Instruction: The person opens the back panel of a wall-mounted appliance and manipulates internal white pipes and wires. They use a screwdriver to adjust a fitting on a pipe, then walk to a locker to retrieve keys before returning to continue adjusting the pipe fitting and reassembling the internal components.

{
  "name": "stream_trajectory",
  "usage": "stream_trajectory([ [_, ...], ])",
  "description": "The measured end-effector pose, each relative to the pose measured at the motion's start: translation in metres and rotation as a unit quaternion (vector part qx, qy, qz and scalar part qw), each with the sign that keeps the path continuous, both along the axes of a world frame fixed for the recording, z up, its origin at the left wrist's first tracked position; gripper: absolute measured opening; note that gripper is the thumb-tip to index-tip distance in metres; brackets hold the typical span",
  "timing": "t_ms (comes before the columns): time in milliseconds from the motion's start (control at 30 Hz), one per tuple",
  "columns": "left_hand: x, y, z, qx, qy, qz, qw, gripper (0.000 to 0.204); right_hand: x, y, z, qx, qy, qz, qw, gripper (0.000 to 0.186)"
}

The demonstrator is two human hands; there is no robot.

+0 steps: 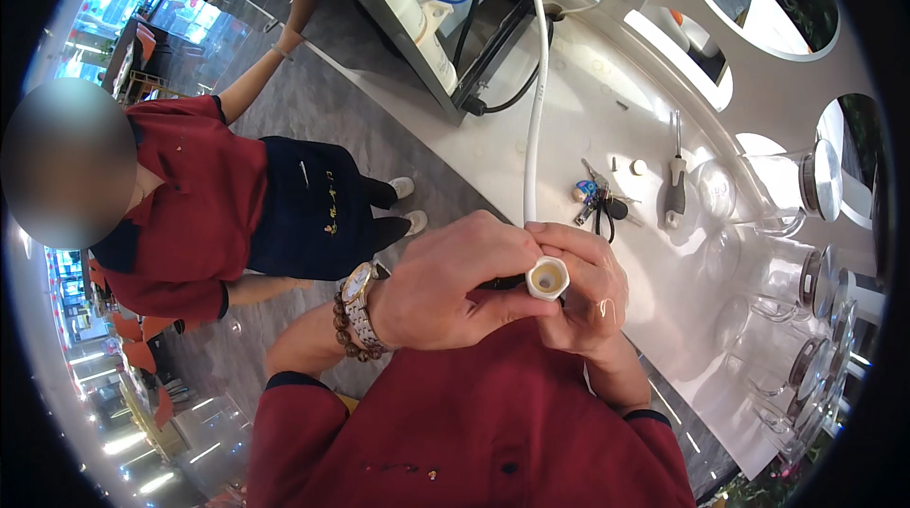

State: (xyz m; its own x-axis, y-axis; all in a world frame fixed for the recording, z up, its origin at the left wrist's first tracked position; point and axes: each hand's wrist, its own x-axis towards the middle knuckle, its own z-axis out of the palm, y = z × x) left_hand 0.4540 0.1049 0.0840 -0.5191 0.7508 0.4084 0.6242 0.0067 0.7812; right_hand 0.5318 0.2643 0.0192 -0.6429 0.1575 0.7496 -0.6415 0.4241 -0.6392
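A white hose [535, 129] runs down from the top of the view to my hands, in front of my chest. At its end sits a white hexagonal nut fitting [547, 279], its open mouth turned up toward me. My left hand [450, 285], with a watch and a beaded bracelet on the wrist, pinches the fitting between thumb and fingers. Closed around the hose end and the fitting's other side is my right hand [590, 295]. Part of its grip is hidden behind the fitting.
On the white counter [588, 81] lie a bunch of keys [592, 195], a small white cap [639, 167] and a screwdriver [675, 195]. Glass jugs [810, 281] line the right. An opened machine [408, 25] with exposed wires stands at the back. A co-worker [199, 190] stands at left.
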Motion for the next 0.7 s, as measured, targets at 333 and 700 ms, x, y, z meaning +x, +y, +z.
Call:
stream_trajectory([
  [333,-0.002,-0.004,-0.015,0.043,-0.06,0.036,0.997,0.04,-0.006,-0.001,0.002,0.045,0.016,-0.055,0.997,0.038],
  [700,-0.068,-0.048,-0.017,0.158,-0.122,0.175,0.964,0.04,-0.106,0.005,0.097,0.1,0.026,-0.096,0.99,0.029],
])
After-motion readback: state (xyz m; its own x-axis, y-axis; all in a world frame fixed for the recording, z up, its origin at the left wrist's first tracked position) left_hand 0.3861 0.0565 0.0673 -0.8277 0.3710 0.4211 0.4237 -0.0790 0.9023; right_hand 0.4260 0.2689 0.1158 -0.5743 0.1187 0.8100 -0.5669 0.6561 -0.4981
